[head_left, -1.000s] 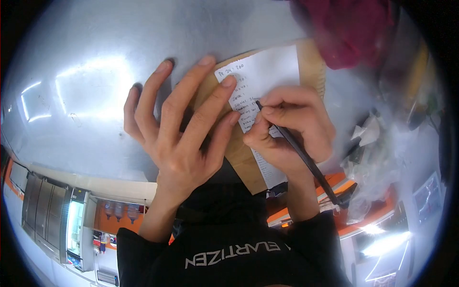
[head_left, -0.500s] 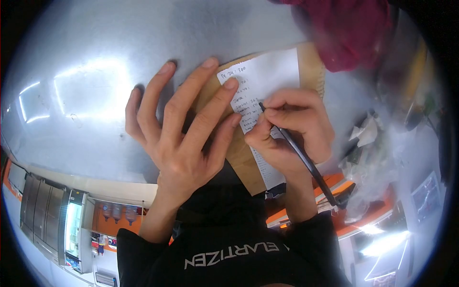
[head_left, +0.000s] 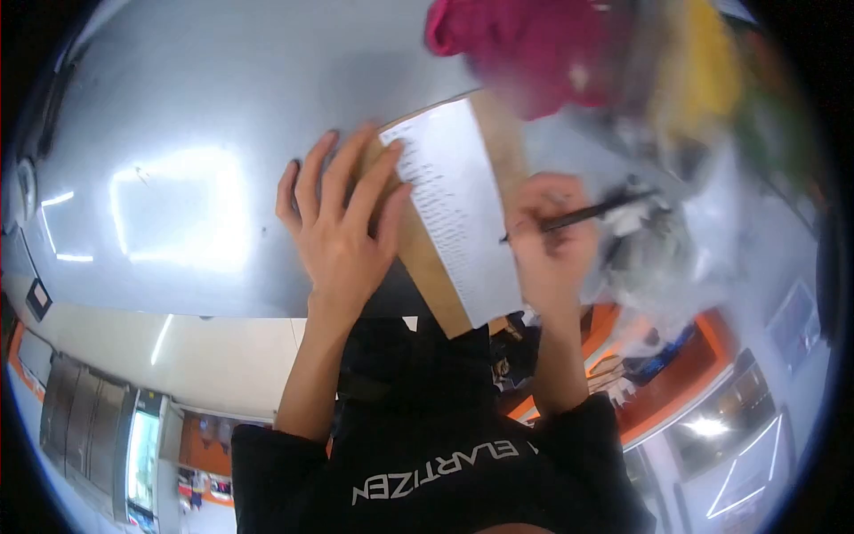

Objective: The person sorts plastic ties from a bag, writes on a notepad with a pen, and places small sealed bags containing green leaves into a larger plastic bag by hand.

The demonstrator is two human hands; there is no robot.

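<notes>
My left hand [head_left: 345, 214] lies with fingers spread across the upper left part of a white sheet of paper [head_left: 463, 196] and the metal table beside it. Handwritten lines run down the sheet's left side, too small to read. Beneath the sheet is a piece of brown cardboard [head_left: 434, 283], whose edges show around it. A dark pen [head_left: 583, 216] is gripped in my right hand [head_left: 553, 236], at the sheet's right edge. Its tip points left toward the paper, and blur hides whether it touches.
Magenta cloth [head_left: 534, 53] lies at the top, with a blurred yellow item [head_left: 703, 76] right of it. Crumpled clear plastic [head_left: 649, 245] sits right of my right hand. The metal table [head_left: 276, 80] reflects ceiling light. A lit fridge [head_left: 142, 454] stands at lower left.
My right hand has moved off the written lines to the paper's right edge, and the pen has swung from pointing down-right to nearly level. The whole view has shifted.
</notes>
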